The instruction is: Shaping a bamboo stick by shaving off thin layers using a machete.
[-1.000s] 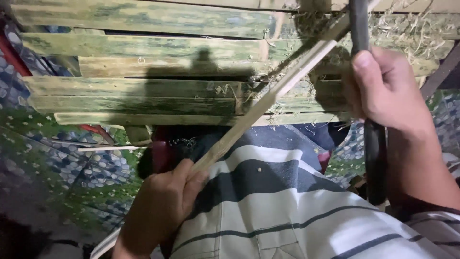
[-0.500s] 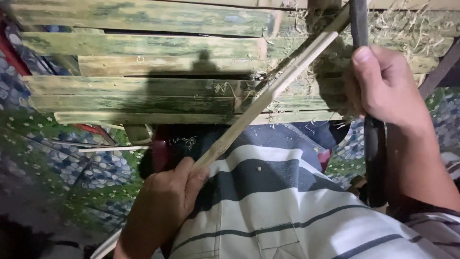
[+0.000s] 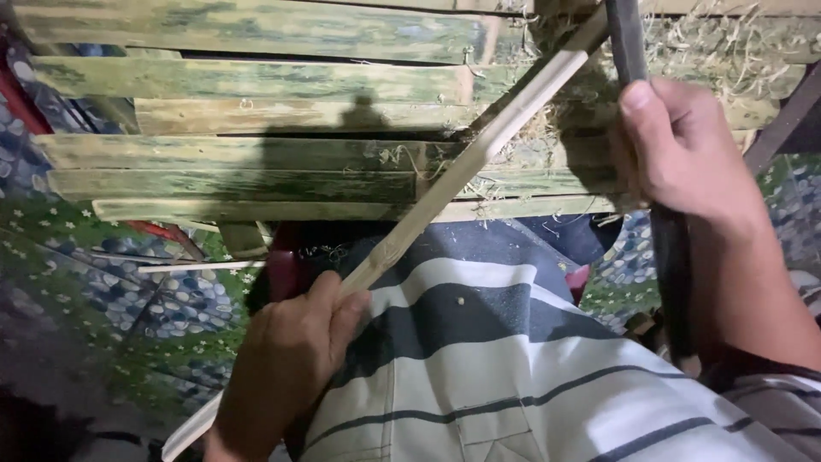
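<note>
Green bamboo slats (image 3: 256, 154) lay stacked at the far side. A pale bamboo strip (image 3: 453, 175) slanted across them, its near end clenched in the left hand (image 3: 286, 359). The right hand (image 3: 684, 150) grasped a dark blade (image 3: 658, 231).

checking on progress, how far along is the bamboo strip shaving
Done: fine shavings litter the stacked green bamboo slats. In hand: the left hand holds a pale bamboo strip slanted over the lap, and the right hand grips a long dark blade at its far end. Left: cannot tell.
</note>
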